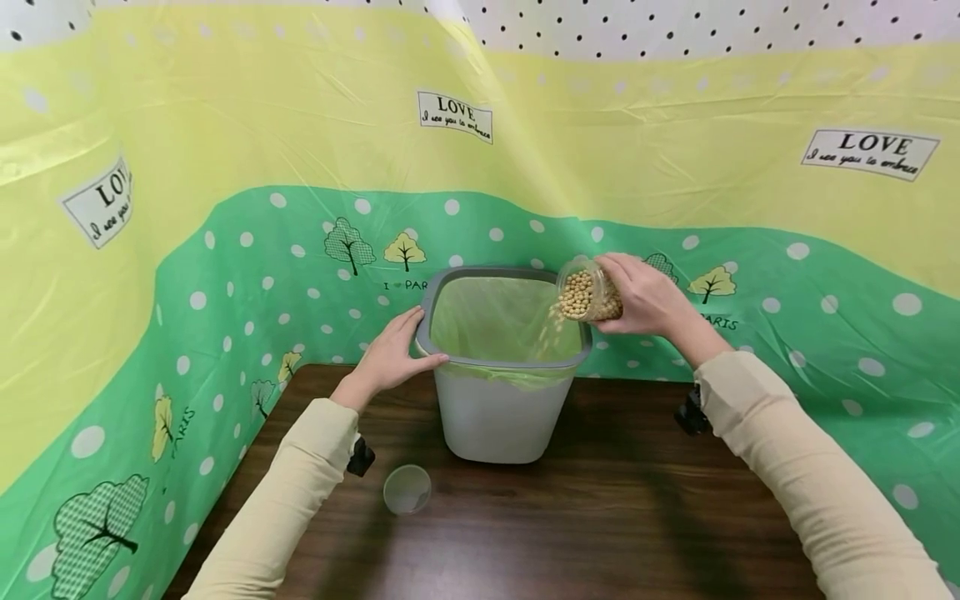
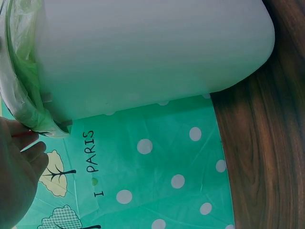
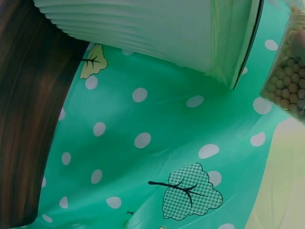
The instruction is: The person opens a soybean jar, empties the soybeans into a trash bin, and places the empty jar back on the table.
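A grey-white trash can (image 1: 498, 421) with a darker grey rim stands upright on the table, lined with a thin green bag (image 1: 480, 321). My left hand (image 1: 388, 354) holds its left rim, with the thumb over the front edge. Above the right side of the can, my right hand (image 1: 643, 298) grips a clear plastic jar (image 3: 286, 81) tipped sideways, mouth to the left. Pale round soybeans (image 1: 552, 332) stream from the mouth into the lined can. Many beans are still inside the jar. Where they land is hidden behind the front rim.
A round clear lid (image 1: 407, 489) lies on the dark wooden table (image 1: 525, 533), in front and left of the can. A green and yellow patterned sheet (image 1: 285, 275) hangs close behind the can and along the left side.
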A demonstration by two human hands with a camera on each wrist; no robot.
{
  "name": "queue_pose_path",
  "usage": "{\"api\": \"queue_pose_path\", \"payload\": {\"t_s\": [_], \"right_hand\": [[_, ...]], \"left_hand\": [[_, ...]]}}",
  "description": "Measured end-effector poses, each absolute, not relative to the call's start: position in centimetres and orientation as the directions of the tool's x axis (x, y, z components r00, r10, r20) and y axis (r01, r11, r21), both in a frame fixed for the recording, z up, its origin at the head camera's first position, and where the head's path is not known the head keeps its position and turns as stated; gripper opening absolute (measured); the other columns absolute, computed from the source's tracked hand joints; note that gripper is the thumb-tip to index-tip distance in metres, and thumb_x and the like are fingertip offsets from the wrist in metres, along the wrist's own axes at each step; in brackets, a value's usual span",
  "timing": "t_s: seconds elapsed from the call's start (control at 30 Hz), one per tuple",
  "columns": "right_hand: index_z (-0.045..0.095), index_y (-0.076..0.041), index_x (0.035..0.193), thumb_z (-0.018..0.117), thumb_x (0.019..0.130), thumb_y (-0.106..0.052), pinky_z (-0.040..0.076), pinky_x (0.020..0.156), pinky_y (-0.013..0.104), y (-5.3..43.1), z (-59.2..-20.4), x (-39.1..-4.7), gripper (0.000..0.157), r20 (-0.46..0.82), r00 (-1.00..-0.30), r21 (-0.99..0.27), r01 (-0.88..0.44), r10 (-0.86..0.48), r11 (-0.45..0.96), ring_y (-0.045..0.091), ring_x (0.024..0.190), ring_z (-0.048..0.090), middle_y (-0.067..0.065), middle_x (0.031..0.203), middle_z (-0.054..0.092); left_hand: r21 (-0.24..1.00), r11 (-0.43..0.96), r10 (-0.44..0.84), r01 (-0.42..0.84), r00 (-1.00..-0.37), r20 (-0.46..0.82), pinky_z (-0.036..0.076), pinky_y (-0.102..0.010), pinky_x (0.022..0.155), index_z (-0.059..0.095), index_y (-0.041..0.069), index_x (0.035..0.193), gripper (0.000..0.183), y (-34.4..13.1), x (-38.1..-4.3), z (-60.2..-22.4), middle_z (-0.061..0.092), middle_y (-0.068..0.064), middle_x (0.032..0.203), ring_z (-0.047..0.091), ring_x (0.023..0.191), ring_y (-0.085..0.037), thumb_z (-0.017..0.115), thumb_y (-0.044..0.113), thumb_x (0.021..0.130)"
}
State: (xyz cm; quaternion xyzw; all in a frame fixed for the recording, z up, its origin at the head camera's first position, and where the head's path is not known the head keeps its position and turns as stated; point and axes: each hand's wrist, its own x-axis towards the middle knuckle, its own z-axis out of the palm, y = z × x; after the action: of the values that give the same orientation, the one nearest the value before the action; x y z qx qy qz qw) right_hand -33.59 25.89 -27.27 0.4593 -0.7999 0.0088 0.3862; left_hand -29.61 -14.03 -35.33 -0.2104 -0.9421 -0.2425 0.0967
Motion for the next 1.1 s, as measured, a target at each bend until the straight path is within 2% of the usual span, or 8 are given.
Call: {"api": "queue_pose_path", "payload": {"t_s": [0.3,0.5,0.77,1.1], "right_hand": [[0.038,0.009,0.129,0.078,0.047,-0.035,0.046,0.080,0.054,25.4,-27.0,-34.1,0.101,0.600,-0.267,0.378,-0.736,-0.754,0.561,0.042,0.099,0.051,0.028,0.113,0.049],[0.042,0.010,0.124,0.081,0.044,-0.034,0.045,0.082,0.053,25.1,-26.9,-34.5,0.099,0.588,-0.215,0.420,-0.743,-0.780,0.521,0.041,0.099,0.051,0.027,0.111,0.050],[0.044,0.008,0.123,0.084,0.041,-0.041,0.046,0.080,0.053,24.8,-26.6,-34.9,0.104,0.558,-0.160,0.496,-0.722,-0.814,0.482,0.042,0.098,0.052,0.027,0.109,0.052],[0.045,0.008,0.123,0.085,0.041,-0.043,0.046,0.081,0.053,24.8,-26.4,-34.7,0.104,0.532,-0.133,0.537,-0.711,-0.836,0.454,0.042,0.099,0.053,0.027,0.109,0.054]], "left_hand": [[0.420,0.796,0.346,0.437,-0.897,0.277,0.025,-0.046,0.106,0.023,0.007,0.144,0.091,-14.0,-29.5,-35.3,0.020,-0.009,0.149,0.019,0.136,-0.025,0.055,0.060,0.079],[0.422,0.795,0.345,0.436,-0.897,0.276,0.025,-0.045,0.106,0.023,0.006,0.144,0.090,-14.0,-29.6,-35.3,0.021,-0.009,0.149,0.019,0.136,-0.025,0.056,0.059,0.079],[0.425,0.791,0.345,0.440,-0.895,0.284,0.025,-0.046,0.106,0.024,0.006,0.144,0.089,-14.0,-29.6,-35.2,0.021,-0.010,0.149,0.020,0.136,-0.025,0.057,0.058,0.079],[0.426,0.789,0.347,0.443,-0.893,0.287,0.026,-0.046,0.106,0.024,0.006,0.144,0.090,-14.0,-29.7,-35.3,0.021,-0.010,0.149,0.020,0.136,-0.026,0.057,0.058,0.079]]}}
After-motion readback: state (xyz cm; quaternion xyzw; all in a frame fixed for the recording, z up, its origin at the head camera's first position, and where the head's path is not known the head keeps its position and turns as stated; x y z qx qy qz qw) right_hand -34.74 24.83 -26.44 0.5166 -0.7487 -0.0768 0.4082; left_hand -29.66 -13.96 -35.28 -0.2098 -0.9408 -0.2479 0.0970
